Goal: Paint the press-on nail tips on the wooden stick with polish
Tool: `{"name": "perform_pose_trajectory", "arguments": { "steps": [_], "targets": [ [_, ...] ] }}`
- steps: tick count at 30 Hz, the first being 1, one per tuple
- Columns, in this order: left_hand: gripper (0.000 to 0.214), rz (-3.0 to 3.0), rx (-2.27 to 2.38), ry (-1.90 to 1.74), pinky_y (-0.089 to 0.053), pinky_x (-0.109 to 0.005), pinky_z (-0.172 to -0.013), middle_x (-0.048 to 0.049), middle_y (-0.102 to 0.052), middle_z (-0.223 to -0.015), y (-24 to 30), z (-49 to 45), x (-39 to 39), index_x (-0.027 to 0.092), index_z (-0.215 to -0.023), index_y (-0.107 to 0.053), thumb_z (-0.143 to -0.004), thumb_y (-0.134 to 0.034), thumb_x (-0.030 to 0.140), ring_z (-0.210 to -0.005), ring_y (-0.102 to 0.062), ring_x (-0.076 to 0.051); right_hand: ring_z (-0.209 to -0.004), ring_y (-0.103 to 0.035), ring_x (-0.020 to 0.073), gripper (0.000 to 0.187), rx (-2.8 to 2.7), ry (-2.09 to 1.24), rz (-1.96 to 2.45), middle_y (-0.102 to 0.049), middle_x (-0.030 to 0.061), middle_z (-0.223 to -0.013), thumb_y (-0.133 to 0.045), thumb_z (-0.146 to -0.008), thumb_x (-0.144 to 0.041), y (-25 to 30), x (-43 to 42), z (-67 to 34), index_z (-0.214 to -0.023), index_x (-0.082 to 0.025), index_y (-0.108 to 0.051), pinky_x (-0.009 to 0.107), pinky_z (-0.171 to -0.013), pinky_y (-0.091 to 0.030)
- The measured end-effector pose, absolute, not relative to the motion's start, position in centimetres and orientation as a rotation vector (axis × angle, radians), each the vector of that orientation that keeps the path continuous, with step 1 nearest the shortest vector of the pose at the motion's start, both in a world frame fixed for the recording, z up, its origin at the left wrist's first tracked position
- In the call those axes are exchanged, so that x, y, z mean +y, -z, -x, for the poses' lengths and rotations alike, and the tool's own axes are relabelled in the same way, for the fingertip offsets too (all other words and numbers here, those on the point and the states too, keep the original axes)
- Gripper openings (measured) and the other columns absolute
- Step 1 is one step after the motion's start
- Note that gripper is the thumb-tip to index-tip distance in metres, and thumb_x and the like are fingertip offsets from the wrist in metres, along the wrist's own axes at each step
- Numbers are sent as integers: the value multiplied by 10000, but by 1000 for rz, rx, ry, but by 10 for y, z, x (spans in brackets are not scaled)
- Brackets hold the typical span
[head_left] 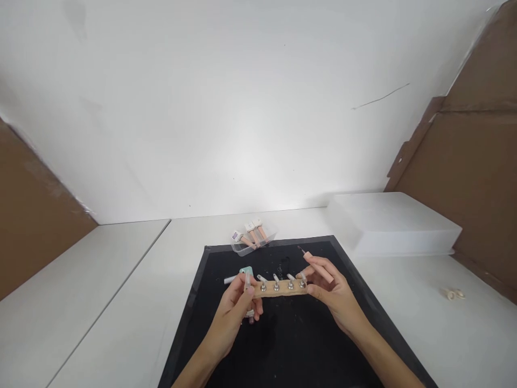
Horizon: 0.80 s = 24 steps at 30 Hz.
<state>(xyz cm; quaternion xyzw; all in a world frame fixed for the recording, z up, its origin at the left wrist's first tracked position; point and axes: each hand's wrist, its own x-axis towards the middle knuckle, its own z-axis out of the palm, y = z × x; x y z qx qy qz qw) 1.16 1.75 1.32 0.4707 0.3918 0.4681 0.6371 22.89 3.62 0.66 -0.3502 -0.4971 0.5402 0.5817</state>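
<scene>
Both hands hold up a narrow tan strip (280, 289) that carries several small metal studs, each topped with a clear nail tip. My left hand (236, 310) pinches the strip's left end, fingers curled round it. My right hand (329, 288) grips the right end and also holds a thin pink-handled tool (313, 260) that points up and left. The strip hovers above a black mat (283, 345).
A clear tray (252, 240) with pink-capped bottles stands at the mat's far edge. A teal item (246, 270) and a white stick (230, 279) lie on the mat behind my left hand. A white box (393, 223) sits at right, cardboard panels on both sides.
</scene>
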Motion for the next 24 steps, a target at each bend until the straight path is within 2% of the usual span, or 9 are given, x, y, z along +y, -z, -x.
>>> {"name": "perform_pose_trajectory", "arguments": {
  "steps": [3,5,8,11,13,17,24],
  "targets": [
    [212,-1015,902,-1059,-355,-205,-496,54,-487,-547,-9,-13,18,193,-806,-446,-838,-446,403,-509,-443,-71,-867,-580,216,381,-1142,-1218,934,-660,40,-859,-711,-701,-335,-7,41,-236,-1061,-269,-602,360,-793,-440],
    [219,-975,889,-1014,-342,-190,-457,59,-465,-528,-6,-14,17,184,-786,-454,-830,-461,398,-470,-430,-61,-791,-563,192,306,-1106,-1211,956,-640,28,-763,-590,-803,-399,-7,43,-239,-1067,-245,-605,352,-797,-415],
    [227,-918,828,-935,-297,-173,-394,65,-438,-499,-1,-19,15,177,-780,-466,-819,-474,400,-414,-415,-54,-659,-509,170,310,-1086,-1277,894,-534,-12,-571,-444,-890,-407,-6,43,-237,-1062,-203,-602,342,-767,-390],
    [247,-856,758,-868,-255,-166,-358,66,-422,-507,4,-24,13,176,-756,-460,-811,-475,417,-376,-387,-43,-555,-434,156,248,-1084,-1359,809,-448,-49,-479,-460,-894,-354,-3,39,-229,-1063,-203,-560,316,-653,-366],
    [254,-819,732,-825,-236,-164,-353,62,-427,-531,5,-25,11,175,-745,-452,-809,-473,420,-369,-376,-33,-519,-389,142,180,-1091,-1447,742,-418,-62,-466,-500,-873,-347,-2,36,-224,-979,-209,-548,295,-596,-332],
    [256,-813,721,-732,-245,-162,-369,54,-440,-546,4,-24,10,169,-732,-454,-809,-482,411,-382,-375,-26,-528,-375,122,176,-1113,-1615,659,-423,-55,-511,-595,-810,-356,0,33,-218,-841,-190,-545,272,-581,-292],
    [253,-889,722,-593,-308,-157,-409,33,-497,-579,10,-24,10,158,-779,-474,-815,-489,409,-423,-446,-34,-532,-378,116,236,-1157,-1683,598,-414,-49,-522,-592,-800,-411,4,31,-217,-797,-177,-565,254,-558,-273]
  ]
}}
